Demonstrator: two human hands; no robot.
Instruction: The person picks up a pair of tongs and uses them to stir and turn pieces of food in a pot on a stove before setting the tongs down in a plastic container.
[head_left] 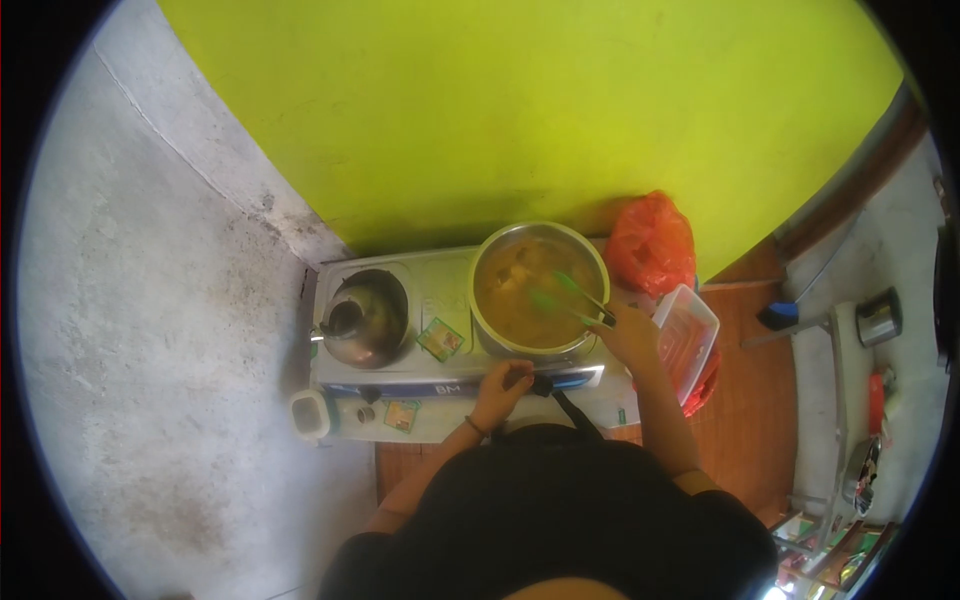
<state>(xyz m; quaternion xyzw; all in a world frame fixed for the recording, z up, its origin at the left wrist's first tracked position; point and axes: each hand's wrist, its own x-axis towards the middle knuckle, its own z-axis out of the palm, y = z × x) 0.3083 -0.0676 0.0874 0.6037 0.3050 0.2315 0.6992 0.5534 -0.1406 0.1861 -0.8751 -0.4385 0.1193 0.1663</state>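
My right hand (630, 338) grips tongs (598, 308) with green tips, which dip into the broth in a large metal pot (480, 318). Pale pieces of food (520, 275) show in the yellowish-brown broth. The pot stands on the right side of a two-burner gas stove (455, 290). My left hand (500, 392) is at the stove's front panel with its fingers curled, right beside a black knob (542, 386). Whether those fingers grip the knob or just rest near it is hard to see.
A metal kettle (365, 335) sits on the left burner. Green-edged sachets (440, 340) lie on the stovetop and on the ledge in front (402, 415). Right of the pot are a red plastic bag (652, 245) and a clear plastic container (688, 335). A white lidded tub (312, 414) stands front left.
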